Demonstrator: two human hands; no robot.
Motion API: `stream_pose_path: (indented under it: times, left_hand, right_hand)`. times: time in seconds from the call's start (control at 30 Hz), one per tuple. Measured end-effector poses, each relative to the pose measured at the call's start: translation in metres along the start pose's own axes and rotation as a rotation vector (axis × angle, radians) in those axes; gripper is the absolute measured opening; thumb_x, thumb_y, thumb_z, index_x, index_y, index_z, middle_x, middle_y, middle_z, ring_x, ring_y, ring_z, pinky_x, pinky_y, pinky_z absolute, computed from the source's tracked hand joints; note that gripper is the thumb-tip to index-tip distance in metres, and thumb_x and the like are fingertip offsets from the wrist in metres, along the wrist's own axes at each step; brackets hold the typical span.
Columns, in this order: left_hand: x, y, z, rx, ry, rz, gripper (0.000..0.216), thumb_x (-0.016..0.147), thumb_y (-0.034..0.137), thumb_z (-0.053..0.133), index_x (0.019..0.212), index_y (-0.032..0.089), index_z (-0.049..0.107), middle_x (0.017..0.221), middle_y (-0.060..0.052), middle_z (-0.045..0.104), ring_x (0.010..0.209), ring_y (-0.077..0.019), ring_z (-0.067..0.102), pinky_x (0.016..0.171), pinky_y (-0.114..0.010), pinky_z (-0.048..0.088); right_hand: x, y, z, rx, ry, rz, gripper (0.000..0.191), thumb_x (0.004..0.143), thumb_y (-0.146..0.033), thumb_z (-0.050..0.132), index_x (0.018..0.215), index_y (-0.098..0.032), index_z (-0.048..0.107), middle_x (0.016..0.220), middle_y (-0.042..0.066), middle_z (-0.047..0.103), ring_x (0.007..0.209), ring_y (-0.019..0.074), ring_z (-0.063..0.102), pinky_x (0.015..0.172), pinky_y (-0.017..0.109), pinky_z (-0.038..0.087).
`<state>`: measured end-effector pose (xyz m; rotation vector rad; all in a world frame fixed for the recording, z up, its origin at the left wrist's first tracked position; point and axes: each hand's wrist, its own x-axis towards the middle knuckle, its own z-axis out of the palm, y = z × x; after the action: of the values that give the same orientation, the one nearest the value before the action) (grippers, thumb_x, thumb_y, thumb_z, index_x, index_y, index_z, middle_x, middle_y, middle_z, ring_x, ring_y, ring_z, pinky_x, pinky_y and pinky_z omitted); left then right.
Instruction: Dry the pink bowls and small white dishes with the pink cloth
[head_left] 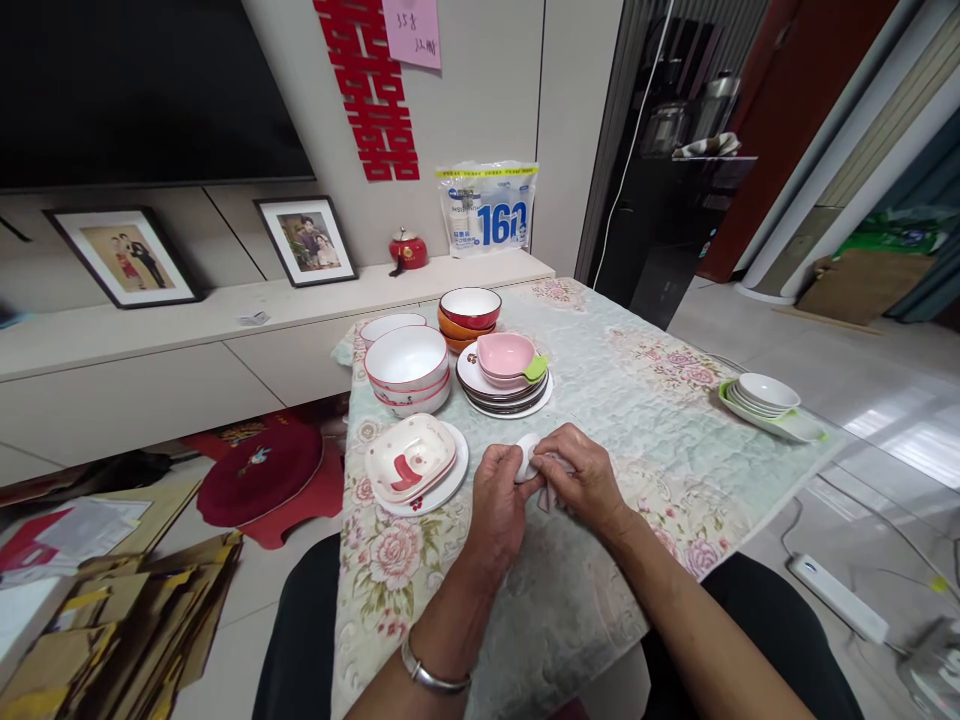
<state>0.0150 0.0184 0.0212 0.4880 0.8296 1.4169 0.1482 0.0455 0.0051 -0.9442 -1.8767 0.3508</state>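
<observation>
My left hand (499, 500) is closed around a small white dish (526, 455), held just above the flowered tablecloth (637, 400). My right hand (581, 475) presses a pale cloth (549, 492) against that dish, fingers curled over it. Both hands meet at the near middle of the table. Most of the dish is hidden by my fingers.
Behind my hands stand a square dish on a white plate (416, 465), stacked white bowls (407, 368), red and orange bowls (470, 315), and a pink bowl on stacked plates (506, 375). Small saucers on a tray (766, 402) sit at the right edge. A power strip (840, 598) lies on the floor.
</observation>
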Motion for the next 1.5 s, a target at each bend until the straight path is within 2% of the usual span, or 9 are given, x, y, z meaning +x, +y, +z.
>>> stream_pose_path:
  times: [0.1,0.27,0.53,0.77,0.9,1.0,1.23,1.37,1.5]
  left_hand:
    - [0.000,0.001,0.000,0.069,-0.005,0.022,0.031,0.071,0.040,0.077,0.072,0.018,0.054,0.075,0.002,0.054,0.073,-0.0131,0.054,0.069,-0.028,0.055]
    - [0.001,0.002,-0.001,0.112,0.010,0.009,0.032,0.069,0.040,0.078,0.073,0.017,0.057,0.079,0.001,0.055,0.074,-0.0136,0.056,0.067,-0.029,0.055]
    - [0.000,0.000,-0.001,-0.005,-0.061,0.001,0.027,0.072,0.035,0.077,0.074,0.016,0.058,0.082,-0.001,0.063,0.079,-0.0143,0.060,0.074,-0.030,0.055]
    - [-0.001,0.001,0.000,0.092,-0.038,-0.029,0.025,0.068,0.034,0.078,0.071,0.016,0.060,0.077,0.000,0.060,0.072,-0.0128,0.057,0.070,-0.029,0.055]
    - [-0.003,0.003,0.001,0.130,-0.035,-0.031,0.022,0.069,0.032,0.072,0.068,0.018,0.056,0.067,0.002,0.055,0.061,-0.0115,0.053,0.059,-0.026,0.053]
    - [-0.004,0.004,0.002,0.151,-0.042,-0.014,0.018,0.072,0.032,0.069,0.072,0.018,0.058,0.067,0.001,0.057,0.061,-0.0117,0.054,0.055,-0.024,0.050]
    - [-0.003,0.001,0.002,0.165,-0.036,0.020,0.023,0.073,0.034,0.074,0.075,0.017,0.059,0.073,0.002,0.056,0.063,-0.0104,0.054,0.060,-0.026,0.053]
    - [-0.003,0.000,0.002,0.111,-0.081,0.032,0.020,0.073,0.031,0.075,0.075,0.017,0.060,0.073,0.003,0.058,0.065,-0.0103,0.057,0.067,-0.026,0.053]
    - [-0.003,-0.001,0.003,0.130,-0.103,0.032,0.019,0.074,0.030,0.074,0.074,0.017,0.061,0.070,0.002,0.060,0.064,-0.0109,0.059,0.064,-0.024,0.051]
  right_hand:
    - [-0.001,0.000,0.002,0.006,-0.013,-0.006,0.008,0.092,-0.022,0.060,0.091,-0.023,0.067,0.082,0.003,0.064,0.082,0.0185,0.061,0.074,0.031,0.050]
    - [0.001,0.005,0.001,-0.031,0.044,0.064,0.007,0.093,-0.026,0.061,0.090,-0.023,0.067,0.082,0.003,0.064,0.080,0.0186,0.061,0.073,0.031,0.049]
    - [0.002,-0.003,-0.001,-0.031,0.063,0.014,0.005,0.093,-0.023,0.061,0.091,-0.023,0.065,0.082,0.003,0.063,0.080,0.0182,0.061,0.073,0.031,0.049]
    - [0.003,0.005,-0.002,-0.057,0.130,0.124,0.007,0.093,-0.024,0.059,0.090,-0.022,0.064,0.083,0.003,0.065,0.079,0.0181,0.062,0.074,0.031,0.049]
    - [0.002,-0.001,-0.002,-0.059,0.089,0.052,0.007,0.093,-0.024,0.059,0.089,-0.023,0.065,0.082,0.003,0.063,0.080,0.0189,0.061,0.073,0.032,0.049]
    - [0.003,-0.006,-0.002,-0.040,0.051,0.000,0.007,0.092,-0.022,0.059,0.091,-0.024,0.066,0.082,0.003,0.062,0.081,0.0193,0.060,0.073,0.033,0.048]
    - [0.005,-0.001,-0.001,-0.025,0.077,0.048,0.004,0.092,-0.021,0.062,0.090,-0.022,0.065,0.082,0.002,0.063,0.081,0.0180,0.060,0.074,0.031,0.048]
    - [0.003,-0.001,-0.001,-0.018,0.118,0.066,0.003,0.092,-0.022,0.062,0.091,-0.022,0.065,0.083,0.002,0.063,0.080,0.0179,0.061,0.073,0.031,0.048]
    - [0.002,-0.005,-0.002,-0.041,0.099,0.018,0.006,0.092,-0.020,0.060,0.090,-0.022,0.066,0.082,0.003,0.063,0.080,0.0185,0.060,0.073,0.031,0.047]
